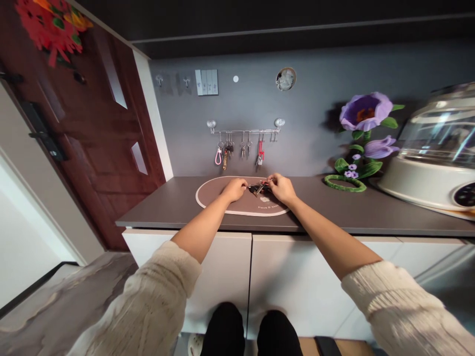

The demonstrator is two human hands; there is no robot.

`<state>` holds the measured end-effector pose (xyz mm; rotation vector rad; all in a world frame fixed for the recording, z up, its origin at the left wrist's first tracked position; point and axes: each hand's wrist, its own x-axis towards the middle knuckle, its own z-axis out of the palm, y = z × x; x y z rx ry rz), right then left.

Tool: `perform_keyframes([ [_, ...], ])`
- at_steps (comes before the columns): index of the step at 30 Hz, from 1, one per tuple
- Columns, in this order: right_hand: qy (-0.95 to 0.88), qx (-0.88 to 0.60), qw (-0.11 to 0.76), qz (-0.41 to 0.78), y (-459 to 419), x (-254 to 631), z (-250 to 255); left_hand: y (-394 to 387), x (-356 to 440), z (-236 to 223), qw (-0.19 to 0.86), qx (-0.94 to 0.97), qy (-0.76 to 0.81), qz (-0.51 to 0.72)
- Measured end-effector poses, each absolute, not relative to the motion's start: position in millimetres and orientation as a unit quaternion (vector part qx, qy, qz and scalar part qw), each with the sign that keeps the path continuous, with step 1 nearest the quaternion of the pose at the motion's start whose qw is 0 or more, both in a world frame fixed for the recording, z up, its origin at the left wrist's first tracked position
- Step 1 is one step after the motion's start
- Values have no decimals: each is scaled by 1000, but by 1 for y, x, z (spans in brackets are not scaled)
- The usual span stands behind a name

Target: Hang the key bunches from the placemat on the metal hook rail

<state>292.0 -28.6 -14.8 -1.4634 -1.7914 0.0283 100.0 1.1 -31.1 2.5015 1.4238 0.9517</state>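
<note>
On the brown oval mat [215, 194] with a pale border lies a bunch of keys [256, 189], with dark and metallic pieces and a bit of red. My left hand [234, 189] is at its left end, fingertips pinched together on the edge of the bunch. From the right, my right hand [282, 189] bends over it, thumb and fingers closed on the other end. Both hands rest low, close to the mat. The fingers partly hide the bunch, so its separate pieces are hard to make out.
Behind the mat, a clear hook rail [247, 131] on the wall carries several key sets, including a pink carabiner [218, 156] and a red strap [261, 152]. Right on the counter [326, 212] stand a purple plush flower [366, 112] and a white appliance [419, 180]. A dark shelf [297, 37] overhangs.
</note>
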Motion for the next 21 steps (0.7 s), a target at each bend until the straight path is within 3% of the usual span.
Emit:
perform_keyframes([
  [7, -706, -583, 403, 2, -28, 291, -14, -2, 100, -27, 89, 793, 470, 377],
  [17, -737, -534, 413, -12, -30, 286, -14, -2, 108, -23, 370, 641, 401, 539],
  [21, -757, -505, 415, -23, -30, 283, -14, -7, 109, -17, 424, 615, 365, 556],
])
